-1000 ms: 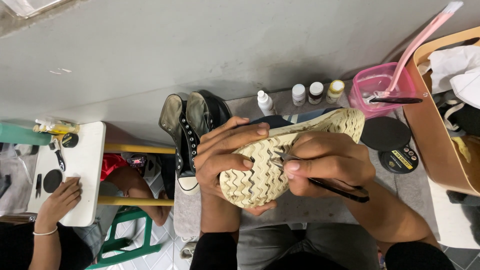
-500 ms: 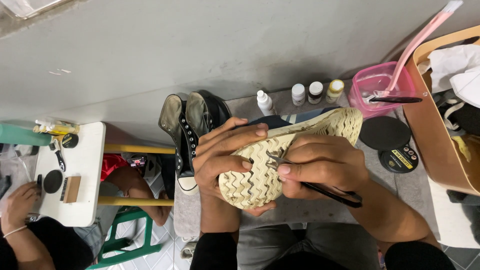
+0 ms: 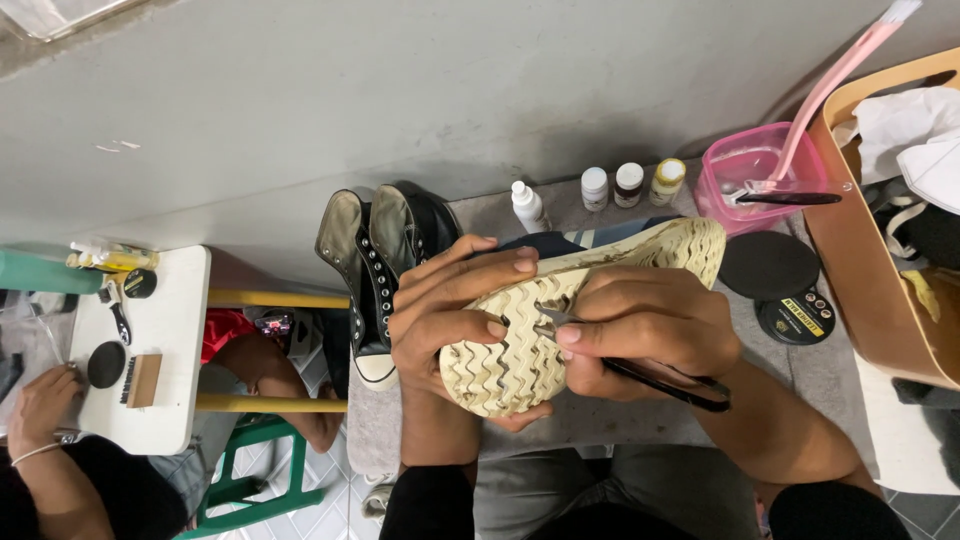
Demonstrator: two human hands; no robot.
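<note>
Since half a second ago the other person's hand (image 3: 45, 405) at 8 o'clock has come back up beside the small white table (image 3: 170, 420), while the pick tip has edged slightly along the sole. Largest in view is the grey wall (image 3: 400, 110) across 12 o'clock, with a tan basket (image 3: 870, 300) at 3 o'clock. At the centre, the shoe (image 3: 600, 290) lies sole up, its cream wavy tread facing the camera, heel end toward 7 o'clock and toe toward 2 o'clock. The left hand (image 3: 450, 310) wraps the shoe from 9 o'clock, fingers curled over the sole's edge and thumb under it. The right hand (image 3: 650, 330) at 4 o'clock pinches a thin black pick (image 3: 665, 380), fingers closed narrowly around it, its metal tip touching a groove in the tread. A pair of black sneakers (image 3: 375, 265) stands at 10 o'clock. A pink tub (image 3: 760, 165) with a pink brush (image 3: 835, 85) sits at 1 o'clock, and three small bottles (image 3: 630, 183) line up at 12 o'clock.
</note>
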